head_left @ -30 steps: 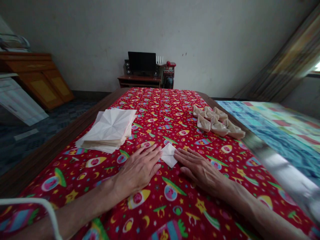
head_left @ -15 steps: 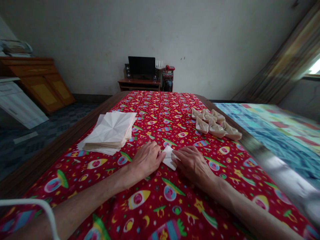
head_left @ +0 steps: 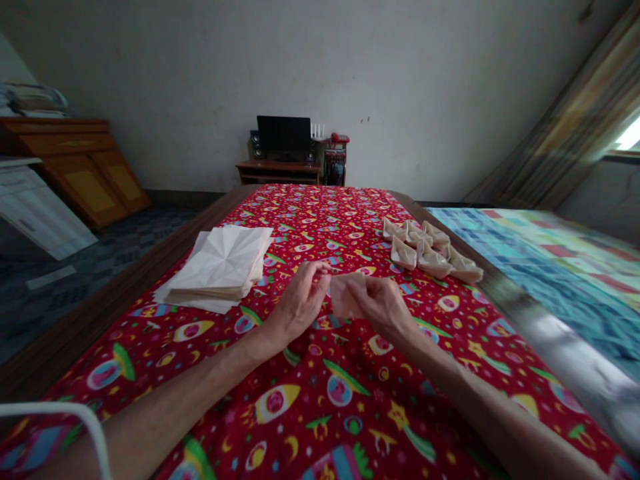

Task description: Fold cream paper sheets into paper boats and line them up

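Observation:
A small folded piece of white paper is held up above the red cloth, its face roughly square and a little blurred. My right hand pinches it at the right side, thumb on the near face. Beside its left edge is my left hand, fingers loosely curled with the thumb apart from them; I see nothing between them. To the left lies a stack of creased paper squares, the top one marked with folds radiating from its middle. Several folded paper shapes sit grouped at the right.
A red patterned cloth covers the table, whose dark wooden edge shows on the left. A white cable or tube curves in at the lower left. Beyond the right edge is a bed. A monitor stands by the wall.
The paper has risen off the cloth and been turned, showing a squarer face. My right hand has lifted with it in a pinch. My left hand has turned, its fingers loosened from the paper.

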Available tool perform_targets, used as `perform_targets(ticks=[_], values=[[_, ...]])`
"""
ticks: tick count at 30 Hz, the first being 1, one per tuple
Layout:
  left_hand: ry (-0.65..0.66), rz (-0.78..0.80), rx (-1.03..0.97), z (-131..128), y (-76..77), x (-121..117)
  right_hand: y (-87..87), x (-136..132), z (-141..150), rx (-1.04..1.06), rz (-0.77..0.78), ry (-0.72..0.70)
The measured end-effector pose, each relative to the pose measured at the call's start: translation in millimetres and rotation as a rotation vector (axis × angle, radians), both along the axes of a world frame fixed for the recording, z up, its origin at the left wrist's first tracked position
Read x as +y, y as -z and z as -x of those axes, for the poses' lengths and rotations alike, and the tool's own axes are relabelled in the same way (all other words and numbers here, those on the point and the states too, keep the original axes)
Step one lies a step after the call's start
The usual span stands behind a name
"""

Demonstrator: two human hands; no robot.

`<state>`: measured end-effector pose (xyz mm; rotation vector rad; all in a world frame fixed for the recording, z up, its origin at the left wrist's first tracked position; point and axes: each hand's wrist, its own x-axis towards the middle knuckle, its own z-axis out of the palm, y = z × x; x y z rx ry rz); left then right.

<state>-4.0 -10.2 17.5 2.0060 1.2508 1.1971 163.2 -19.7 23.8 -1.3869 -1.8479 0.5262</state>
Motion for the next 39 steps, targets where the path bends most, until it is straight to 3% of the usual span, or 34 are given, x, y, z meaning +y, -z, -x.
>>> perform_targets(ticks=[3,6,9,13,15,18,20,22,27,30,34,39], values=[[0.101,0.117,-0.119,-2,14.9,2,9.5,7,-1,0.387,0.199,-0.02],[0.212,0.234,-0.195,-4,23.0,1,19.7,7,2,0.527,0.274,-0.091],[0.187,0.252,-0.214,0,22.6,3,27.0,8,2,0.473,0.237,-0.125],[0.28,0.375,-0.049,13,19.8,11,28.3,10,-8,0.164,0.027,-0.029],[0.288,0.322,0.095,17,20.7,14,26.6,8,-15,-0.034,-0.075,-0.097],[0.136,0.041,0.294,18,23.3,14,25.0,6,-21,-0.26,-0.189,-0.27],[0.037,-0.128,0.378,17,23.5,9,25.5,6,-23,-0.318,-0.24,-0.336],[0.032,-0.228,0.457,17,22.0,2,27.2,8,-25,-0.322,-0.255,-0.375],[0.256,-0.282,0.616,22,17.6,-18,34.6,11,-33,-0.21,-0.288,-0.436],[0.326,-0.294,0.649,28,17.7,-22,37.8,11,-36,-0.196,-0.318,-0.457],[0.386,-0.291,0.728,34,18.2,-21,37.9,9,-38,-0.241,-0.338,-0.45],[0.37,-0.271,0.845,34,15.4,-25,34.9,6,-35,-0.316,-0.353,-0.431]])
